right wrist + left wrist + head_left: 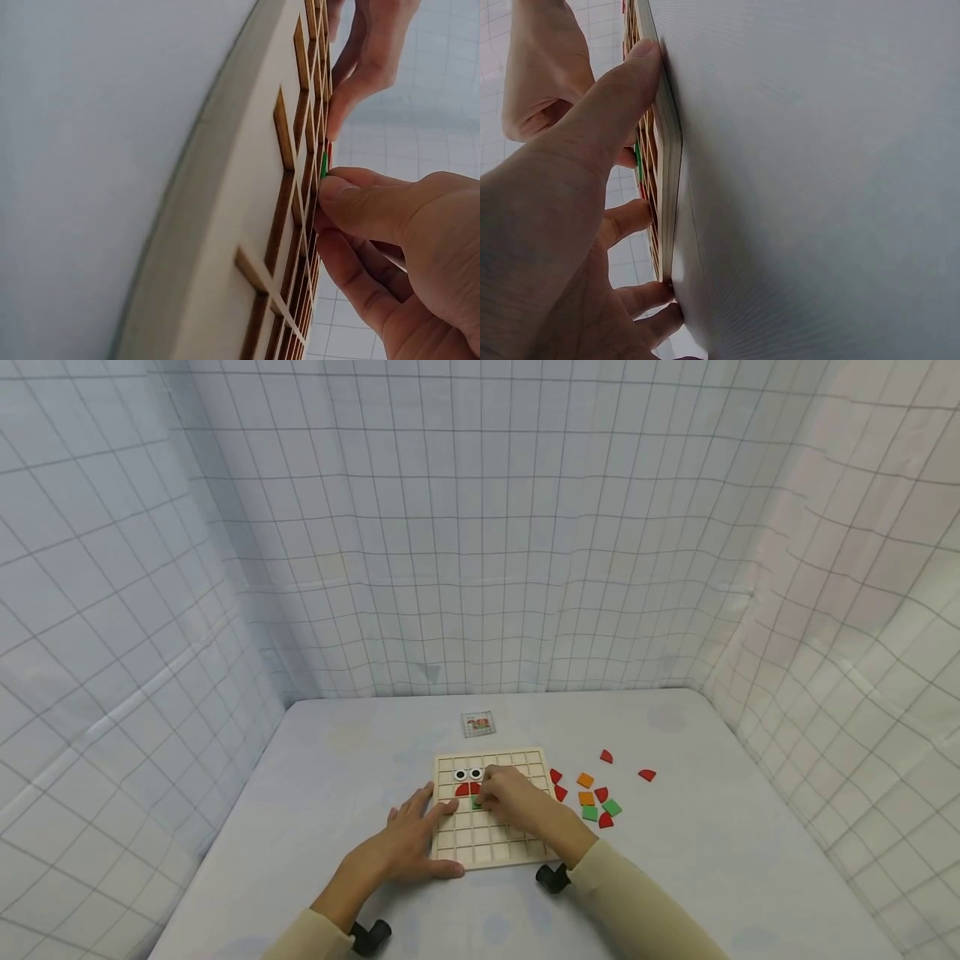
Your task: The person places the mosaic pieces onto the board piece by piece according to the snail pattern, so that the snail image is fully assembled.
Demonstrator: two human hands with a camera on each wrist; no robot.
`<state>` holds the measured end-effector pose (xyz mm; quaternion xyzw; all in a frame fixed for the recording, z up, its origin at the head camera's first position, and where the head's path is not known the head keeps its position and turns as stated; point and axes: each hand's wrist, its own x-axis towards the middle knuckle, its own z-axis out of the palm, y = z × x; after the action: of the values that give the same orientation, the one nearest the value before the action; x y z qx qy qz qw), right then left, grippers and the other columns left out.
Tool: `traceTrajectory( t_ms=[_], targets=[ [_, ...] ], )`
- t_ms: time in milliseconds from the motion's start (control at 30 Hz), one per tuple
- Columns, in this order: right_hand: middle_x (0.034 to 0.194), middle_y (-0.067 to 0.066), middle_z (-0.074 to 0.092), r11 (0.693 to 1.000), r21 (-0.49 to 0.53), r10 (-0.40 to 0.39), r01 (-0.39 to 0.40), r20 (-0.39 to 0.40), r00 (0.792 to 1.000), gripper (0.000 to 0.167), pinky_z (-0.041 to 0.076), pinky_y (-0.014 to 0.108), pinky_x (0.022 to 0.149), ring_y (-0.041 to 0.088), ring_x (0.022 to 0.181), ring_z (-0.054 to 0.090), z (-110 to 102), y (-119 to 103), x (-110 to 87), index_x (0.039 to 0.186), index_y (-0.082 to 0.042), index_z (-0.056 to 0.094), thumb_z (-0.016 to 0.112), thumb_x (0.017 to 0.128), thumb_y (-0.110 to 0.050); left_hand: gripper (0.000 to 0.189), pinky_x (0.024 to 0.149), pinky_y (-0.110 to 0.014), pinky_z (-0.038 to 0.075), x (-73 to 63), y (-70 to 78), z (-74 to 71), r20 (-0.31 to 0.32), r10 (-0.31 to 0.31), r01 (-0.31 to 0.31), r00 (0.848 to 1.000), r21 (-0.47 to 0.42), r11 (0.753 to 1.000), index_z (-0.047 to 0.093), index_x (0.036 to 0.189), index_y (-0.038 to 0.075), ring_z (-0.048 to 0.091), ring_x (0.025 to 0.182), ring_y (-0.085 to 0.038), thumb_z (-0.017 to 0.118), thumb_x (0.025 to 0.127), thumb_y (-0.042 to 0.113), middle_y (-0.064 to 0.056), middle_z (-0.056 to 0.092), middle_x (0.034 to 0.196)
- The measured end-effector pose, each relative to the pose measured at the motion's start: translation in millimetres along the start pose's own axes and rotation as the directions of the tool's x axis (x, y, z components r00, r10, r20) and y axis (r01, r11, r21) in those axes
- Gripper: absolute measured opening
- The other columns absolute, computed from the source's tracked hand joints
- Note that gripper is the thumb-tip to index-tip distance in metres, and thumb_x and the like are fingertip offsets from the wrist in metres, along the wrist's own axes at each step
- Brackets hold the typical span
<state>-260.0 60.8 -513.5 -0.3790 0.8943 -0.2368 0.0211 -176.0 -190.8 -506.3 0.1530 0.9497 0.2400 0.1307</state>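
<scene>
A light wooden grid board (480, 858) lies on the table. My left hand (411, 842) is spread at its near left corner, thumb along the front edge, index finger on the grid and other fingertips at the left side. My right hand (513, 797) pinches a green square tile (475, 803) at a cell near the board's middle; its fingers partly hide the tile. Just above sit red quarter-round tiles (462, 790), and above those two eye tiles (461, 775). In the right wrist view the green tile (325, 162) shows right at the thumb tip.
Right of the board lie several loose tiles: red quarter-rounds (606, 757), orange squares (586, 798) and green squares (612, 807). Behind the board is a small picture card (478, 723). Gridded white curtains (480, 527) surround the table's back and sides.
</scene>
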Motion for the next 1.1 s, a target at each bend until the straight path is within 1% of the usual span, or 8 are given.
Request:
traceTrajectory(
  t_ms=[100, 367, 467, 600, 667, 800, 967, 1100],
  targets=[
    [0.109, 0.005, 0.076, 1.000, -0.004, -0.007, 0.007, -0.006, 1.000, 0.010, 0.064, 0.024, 0.088, 0.013, 0.096, 0.071, 0.2, -0.3, 0.0, 0.110, -0.006, 0.092, 0.085, 0.105, -0.001, 0.111, 0.138, -0.084, 0.025, 0.1, -0.4, -0.2, -0.004, 0.002, -0.002, 1.000, 0.000, 1.000, 0.047, 0.178, 0.018, 0.027, 0.176, -0.059, 0.099, 0.089, 0.061, -0.030, 0.018, 0.192],
    [0.112, 0.004, 0.077, 1.000, -0.015, -0.006, 0.006, -0.001, 1.000, 0.010, 0.066, 0.028, 0.095, 0.014, 0.102, 0.073, 2.5, -2.8, -6.5, 0.112, -0.008, 0.090, 0.083, 0.107, -0.003, 0.113, 0.136, -0.086, 0.026, -0.4, -2.7, 3.2, 0.019, -0.001, 0.001, 1.000, -0.004, 1.000, 0.046, 0.178, 0.018, 0.027, 0.175, -0.060, 0.099, 0.089, 0.061, -0.030, 0.018, 0.192],
    [0.113, 0.004, 0.078, 1.000, -0.019, -0.009, 0.008, -0.019, 1.000, 0.011, 0.067, 0.029, 0.097, 0.015, 0.105, 0.074, 0.3, -3.0, -9.4, 0.113, -0.009, 0.091, 0.083, 0.107, -0.003, 0.113, 0.136, -0.086, 0.026, -0.6, -2.1, 3.3, 0.013, -0.002, 0.002, 1.000, 0.001, 1.000, 0.045, 0.179, 0.018, 0.028, 0.175, -0.060, 0.098, 0.089, 0.062, -0.030, 0.018, 0.192],
    [0.112, 0.005, 0.079, 1.000, -0.012, -0.030, 0.029, -0.062, 0.998, 0.011, 0.067, 0.027, 0.093, 0.016, 0.103, 0.075, -5.3, 1.4, -14.2, 0.114, -0.007, 0.090, 0.083, 0.107, -0.002, 0.111, 0.137, -0.084, 0.026, 1.2, -0.3, 1.1, -0.001, -0.005, 0.005, 1.000, 0.015, 1.000, 0.047, 0.178, 0.019, 0.029, 0.175, -0.060, 0.098, 0.089, 0.062, -0.029, 0.019, 0.192],
    [0.110, 0.006, 0.078, 0.999, -0.006, -0.039, 0.038, -0.080, 0.996, 0.011, 0.066, 0.026, 0.090, 0.016, 0.100, 0.074, -8.3, 4.1, -17.1, 0.114, -0.006, 0.090, 0.084, 0.106, -0.001, 0.111, 0.137, -0.084, 0.026, 1.6, -0.5, 0.1, -0.007, -0.009, 0.009, 1.000, 0.015, 1.000, 0.047, 0.178, 0.019, 0.029, 0.175, -0.060, 0.099, 0.089, 0.062, -0.029, 0.020, 0.192],
    [0.110, 0.007, 0.077, 1.000, 0.003, -0.021, 0.021, -0.102, 0.995, 0.011, 0.064, 0.024, 0.085, 0.015, 0.096, 0.073, -15.0, 10.5, -26.1, 0.115, -0.004, 0.089, 0.085, 0.105, -0.002, 0.111, 0.138, -0.083, 0.026, 1.3, -2.3, 0.7, -0.008, -0.006, 0.006, 1.000, 0.006, 1.000, 0.048, 0.178, 0.019, 0.029, 0.175, -0.059, 0.100, 0.088, 0.061, -0.029, 0.020, 0.191],
    [0.109, 0.009, 0.077, 1.000, 0.011, 0.002, 0.000, -0.131, 0.991, 0.015, 0.065, 0.023, 0.083, 0.017, 0.094, 0.076, -26.5, 26.1, -41.0, 0.119, -0.001, 0.087, 0.086, 0.104, -0.001, 0.111, 0.138, -0.083, 0.025, 2.0, -2.6, 2.7, -0.005, -0.001, 0.001, 1.000, 0.016, 1.000, 0.048, 0.177, 0.020, 0.029, 0.175, -0.059, 0.100, 0.088, 0.061, -0.029, 0.021, 0.191],
    [0.110, 0.008, 0.077, 0.998, 0.043, 0.043, -0.037, -0.160, 0.986, 0.018, 0.061, 0.022, 0.079, 0.014, 0.092, 0.073, -35.0, 39.5, -52.5, 0.121, -0.001, 0.087, 0.086, 0.103, 0.000, 0.113, 0.138, -0.083, 0.025, 1.7, -1.9, 2.9, -0.004, -0.003, 0.003, 1.000, 0.018, 1.000, 0.047, 0.178, 0.020, 0.027, 0.176, -0.058, 0.100, 0.088, 0.061, -0.028, 0.020, 0.192]
  ],
)
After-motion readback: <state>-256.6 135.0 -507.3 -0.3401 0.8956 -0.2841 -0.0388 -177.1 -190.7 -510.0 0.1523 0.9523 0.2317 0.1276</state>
